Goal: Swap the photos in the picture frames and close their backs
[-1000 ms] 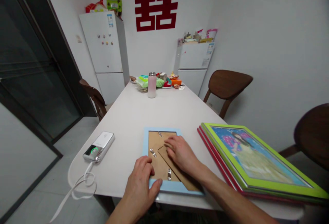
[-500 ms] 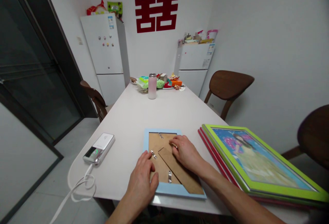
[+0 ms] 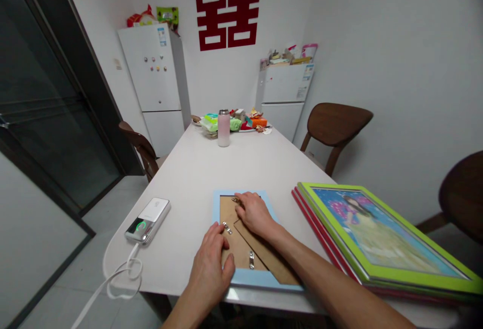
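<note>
Two bare hands work over a light blue frame (image 3: 249,278), which lies face down near the close edge of the white counter (image 3: 188,208), between a power bank and a stack of larger frames. Its brown backing board (image 3: 228,210) shows three metal clips and a long support flap (image 3: 267,257) set at a slant. The left hand (image 3: 213,258) lies over the frame's left side, its grip spread, thumb apart from the fingers, just beside the left clip (image 3: 227,228). The right hand (image 3: 253,213) reaches across the flap to the top clip (image 3: 235,200), fingers bent, tips at the metal; whether that grip pinches the clip or only presses it, I cannot tell. The lower clip (image 3: 251,259) sits beside the flap, clear of both hands.

To the right, a green frame (image 3: 422,277) with a picture of a figure in a pale dress lies on top of a red one (image 3: 322,231). To the left is the power bank (image 3: 149,221), with a white cable (image 3: 90,302) running off it. Farther back stands a pink bottle (image 3: 224,130).
</note>
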### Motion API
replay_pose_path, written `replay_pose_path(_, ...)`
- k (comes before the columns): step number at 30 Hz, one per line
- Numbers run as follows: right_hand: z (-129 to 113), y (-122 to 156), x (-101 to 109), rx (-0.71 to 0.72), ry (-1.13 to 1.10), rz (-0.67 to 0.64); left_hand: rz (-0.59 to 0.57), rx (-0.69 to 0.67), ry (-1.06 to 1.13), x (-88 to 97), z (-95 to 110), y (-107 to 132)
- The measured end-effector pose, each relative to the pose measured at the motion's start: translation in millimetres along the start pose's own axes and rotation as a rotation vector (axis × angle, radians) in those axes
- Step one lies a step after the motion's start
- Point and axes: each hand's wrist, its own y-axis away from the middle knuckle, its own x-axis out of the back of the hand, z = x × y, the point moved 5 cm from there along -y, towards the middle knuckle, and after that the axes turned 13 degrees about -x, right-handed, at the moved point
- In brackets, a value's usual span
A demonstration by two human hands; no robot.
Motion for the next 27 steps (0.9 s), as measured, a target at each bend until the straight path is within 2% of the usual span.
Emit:
replay_pose_path(4, 9.4, 37.7, 24.3, 0.072, -0.045, -0.068, 0.01, 0.007, -0.001, -0.4, 0.5, 0.4)
replay_pose_path(6, 16.2, 58.4, 29.2, 0.087, -0.05, -0.113, 0.013, 0.01, -0.004, -2.1, 1.3, -0.2)
replay_pose_path(9, 23.2, 77.4, 28.6, 0.075, -0.052, -0.114, 0.017, 0.013, -0.005, -6.5, 2.1, -1.3)
replay_pose_path(13, 26.0, 76.4, 30.1, 0.034, -0.107, -0.099, 0.03, 0.039, 0.053, -9.3, 3.4, -3.2)
replay_pose_path(16, 23.1, 71.0, 44.0, 0.022, -0.119, -0.106, 0.098, 0.117, 0.2, -3.2, 5.7, -8.2)
replay_pose_path(18, 16.4, 70.8, 57.0, 0.018, -0.125, -0.101, 0.18, 0.182, 0.355, 3.4, 7.4, -13.6)
replay_pose_path(21, 0.5, 74.5, 72.6, 0.038, -0.178, -0.087, 0.281, 0.298, 0.709, 10.5, 5.6, -20.3)
replay_pose_path(24, -7.8, 76.2, 75.8, 0.09, -0.285, -0.094, 0.34, 0.449, 0.944, 19.1, -7.1, -17.3)
replay_pose_path(27, 11.6, 69.9, 69.4, 0.02, -0.31, -0.042, 0.382, 0.541, 0.937, 36.1, -30.1, -3.8)
